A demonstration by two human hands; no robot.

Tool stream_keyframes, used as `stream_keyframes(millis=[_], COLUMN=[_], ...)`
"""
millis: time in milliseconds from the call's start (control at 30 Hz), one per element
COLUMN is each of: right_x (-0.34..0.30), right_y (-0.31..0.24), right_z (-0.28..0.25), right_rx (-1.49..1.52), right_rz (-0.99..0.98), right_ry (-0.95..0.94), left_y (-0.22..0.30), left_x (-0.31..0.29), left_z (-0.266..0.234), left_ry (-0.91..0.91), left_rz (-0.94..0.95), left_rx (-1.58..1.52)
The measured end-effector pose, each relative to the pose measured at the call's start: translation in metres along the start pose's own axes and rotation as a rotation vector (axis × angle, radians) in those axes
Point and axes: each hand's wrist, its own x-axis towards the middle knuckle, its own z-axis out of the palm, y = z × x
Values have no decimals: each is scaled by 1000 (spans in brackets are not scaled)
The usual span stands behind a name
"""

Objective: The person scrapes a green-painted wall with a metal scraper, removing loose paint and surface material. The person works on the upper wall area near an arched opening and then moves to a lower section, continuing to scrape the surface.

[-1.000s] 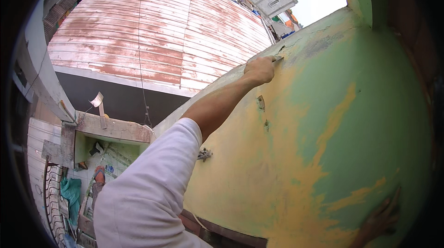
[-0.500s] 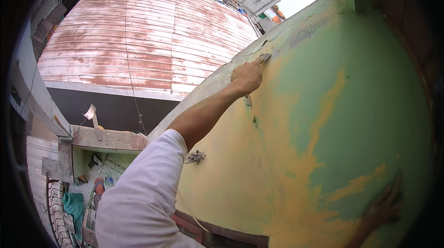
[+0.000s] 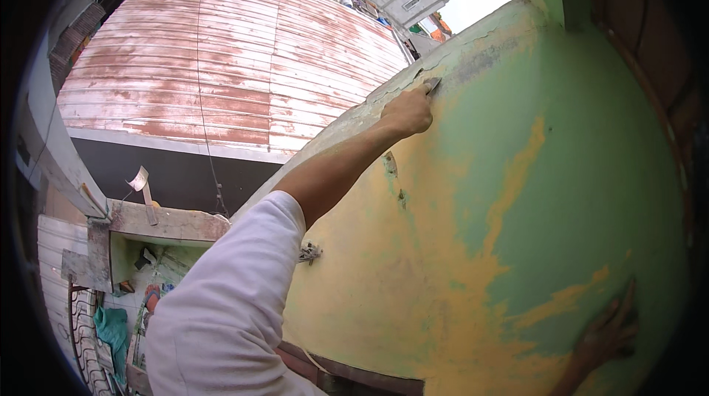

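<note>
My left hand (image 3: 408, 112) is at the end of my outstretched arm, closed around a small scraper (image 3: 433, 84) with a grey metal blade. Its handle is hidden in my fist. The blade is against the upper edge of the wall (image 3: 413, 278), where the coating is cracked and greyish. That wall is painted green, with wide yellow-orange patches where the green is gone. At the lower right, my right hand (image 3: 609, 331) rests on the green paint, fingers spread, in shadow.
A cable bundle (image 3: 310, 253) sticks out of the wall beside my left sleeve. Below left lie a ledge (image 3: 170, 223), a foot in a sandal (image 3: 152, 297), a teal cloth (image 3: 112, 331) and a metal railing (image 3: 77, 322). A rusty corrugated roof (image 3: 221, 63) spreads beyond.
My left hand has slid a little right and up along the wall's upper edge with the scraper. My right hand stays in nearly the same place. The whole view has shifted slightly.
</note>
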Motion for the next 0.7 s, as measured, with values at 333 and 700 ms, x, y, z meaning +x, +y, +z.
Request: stream_keyframes(millis=[333,700], right_x=[-3,-8], right_y=[9,9], right_z=[-4,-7], right_rx=[-16,35], right_rz=[-40,-78], right_ry=[-40,36], left_y=[-29,-11], left_x=[7,-38], left_z=[7,4], left_ry=[-147,-14], left_rz=[199,66], left_rx=[-399,124])
